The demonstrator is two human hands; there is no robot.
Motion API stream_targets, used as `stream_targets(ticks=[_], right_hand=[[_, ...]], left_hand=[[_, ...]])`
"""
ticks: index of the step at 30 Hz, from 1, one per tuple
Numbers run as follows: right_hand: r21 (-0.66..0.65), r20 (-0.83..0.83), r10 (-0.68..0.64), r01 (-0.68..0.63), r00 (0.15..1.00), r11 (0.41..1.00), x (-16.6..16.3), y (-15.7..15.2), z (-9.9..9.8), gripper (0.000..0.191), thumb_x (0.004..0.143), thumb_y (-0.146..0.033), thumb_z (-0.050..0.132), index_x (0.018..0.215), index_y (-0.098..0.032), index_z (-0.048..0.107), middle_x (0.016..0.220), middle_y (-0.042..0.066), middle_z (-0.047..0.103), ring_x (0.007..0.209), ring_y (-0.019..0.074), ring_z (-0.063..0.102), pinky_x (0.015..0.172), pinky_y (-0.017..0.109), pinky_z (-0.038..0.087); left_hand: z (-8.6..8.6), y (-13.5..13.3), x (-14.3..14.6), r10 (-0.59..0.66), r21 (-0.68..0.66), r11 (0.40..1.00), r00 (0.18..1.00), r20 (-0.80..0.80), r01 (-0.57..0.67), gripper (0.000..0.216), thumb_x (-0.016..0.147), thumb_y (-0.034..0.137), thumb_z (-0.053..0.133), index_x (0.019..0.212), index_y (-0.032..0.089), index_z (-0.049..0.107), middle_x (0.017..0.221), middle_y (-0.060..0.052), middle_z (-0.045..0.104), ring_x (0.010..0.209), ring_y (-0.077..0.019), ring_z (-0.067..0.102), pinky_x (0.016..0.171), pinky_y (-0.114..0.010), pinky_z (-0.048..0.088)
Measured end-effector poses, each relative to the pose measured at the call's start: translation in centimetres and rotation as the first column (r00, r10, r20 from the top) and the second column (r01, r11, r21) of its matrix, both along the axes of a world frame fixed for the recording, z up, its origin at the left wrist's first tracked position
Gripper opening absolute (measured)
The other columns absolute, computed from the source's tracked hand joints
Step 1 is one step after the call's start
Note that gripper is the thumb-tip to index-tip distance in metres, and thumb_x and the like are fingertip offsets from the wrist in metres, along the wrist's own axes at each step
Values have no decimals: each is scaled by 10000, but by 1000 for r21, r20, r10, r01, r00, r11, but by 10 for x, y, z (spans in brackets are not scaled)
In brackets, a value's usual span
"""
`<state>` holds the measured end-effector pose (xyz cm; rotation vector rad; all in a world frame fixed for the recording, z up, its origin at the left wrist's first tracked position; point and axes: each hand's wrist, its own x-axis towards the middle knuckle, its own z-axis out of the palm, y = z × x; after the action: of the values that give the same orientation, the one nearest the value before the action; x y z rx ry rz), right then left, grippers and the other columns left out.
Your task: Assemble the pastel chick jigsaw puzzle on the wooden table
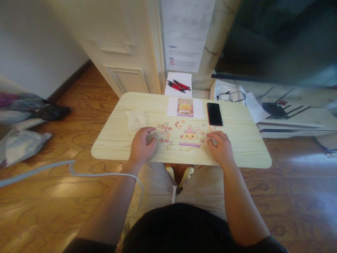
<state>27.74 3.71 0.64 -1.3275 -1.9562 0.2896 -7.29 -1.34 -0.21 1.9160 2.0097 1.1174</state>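
Observation:
My left hand (143, 144) rests at the left of the loose jigsaw puzzle pieces (165, 129), its thumb and index finger apart with nothing visible between them. On the other side, my right hand (221, 144) lies by more small pieces, fingers bent and a gap showing between thumb and index finger. Its fingertips are close to these pieces; whether they touch one I cannot tell. Between both hands is a partly joined jigsaw puzzle (190, 136) with a yellow figure and a pink top. A separate purple strip (189, 144) of puzzle lies just below it.
Behind the pieces lies a printed reference picture (185, 107) on white paper. A black phone (215, 114) is at its right, a clear plastic bag (136, 120) at the left. Red pens (179, 86) lie beyond the pale table (244, 154). A pale cable (105, 174) crosses the lower left.

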Motion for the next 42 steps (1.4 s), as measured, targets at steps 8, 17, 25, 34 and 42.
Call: stream_targets(ticks=[8,17,25,34,42], right_hand=[[-17,21,30,-30,999,999,-9,1,3,253,935,-197,586,1086,-238,784,1099,90,718,1103,288,647,1031,513,520],[-33,5,30,-30,1000,999,-13,2,2,244,922,-205,603,1075,-245,789,1097,89,726,1106,291,658,1064,539,501],[-4,-25,33,-33,999,999,-16,1,8,228,941,-209,590,1045,-255,787,1095,83,729,1096,286,666,1048,528,506],[1,-32,32,-32,999,999,-18,0,15,224,948,-210,591,1048,-254,787,1084,80,728,1097,287,653,1019,498,522],[19,-43,30,-29,999,999,-15,-2,23,225,949,-212,599,1062,-251,789,1100,84,726,1099,283,651,1007,482,530]], left_hand=[[3,-1,5,-43,-66,997,998,-38,40,387,838,197,604,1219,236,659,1189,-60,686,1025,-238,684,903,-375,581],[-1,-2,2,-39,-45,998,998,55,42,354,864,208,606,1210,252,664,1093,-34,703,971,-206,725,940,-372,589],[3,-4,-2,-87,-34,995,993,75,90,536,745,117,582,1262,252,626,1300,-56,667,1206,-245,658,1047,-412,572],[-2,0,-1,25,-61,998,999,-38,-27,388,813,213,636,1199,226,662,1165,-66,714,1078,-270,682,974,-427,562],[1,-4,-8,20,-128,991,996,-89,-31,291,901,362,653,1159,234,698,995,-44,785,959,-271,710,927,-424,538]])
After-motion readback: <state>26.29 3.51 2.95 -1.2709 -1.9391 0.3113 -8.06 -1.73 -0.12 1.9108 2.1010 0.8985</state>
